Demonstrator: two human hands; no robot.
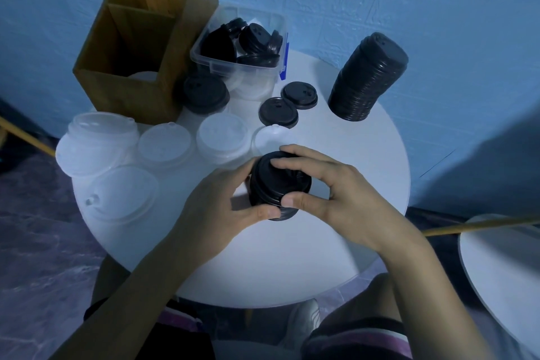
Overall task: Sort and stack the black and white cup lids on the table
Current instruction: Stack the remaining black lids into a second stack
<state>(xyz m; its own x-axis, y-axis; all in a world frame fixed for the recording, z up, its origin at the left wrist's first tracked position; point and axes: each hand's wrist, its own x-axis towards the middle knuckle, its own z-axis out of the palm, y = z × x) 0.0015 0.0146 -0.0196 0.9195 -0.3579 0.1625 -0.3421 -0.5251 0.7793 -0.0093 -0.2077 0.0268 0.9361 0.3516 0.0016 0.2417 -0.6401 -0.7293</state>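
The round white table carries a clear plastic tub at its far side. Just left of the tub stands a tall cardboard box. A short pile of black lids touches the tub's front left corner, and two single black lids lie touching each other before its right corner. Well right of the tub leans a tall stack of black lids. Nearer than the tub runs a row of white lids, with a white pile at its left end.
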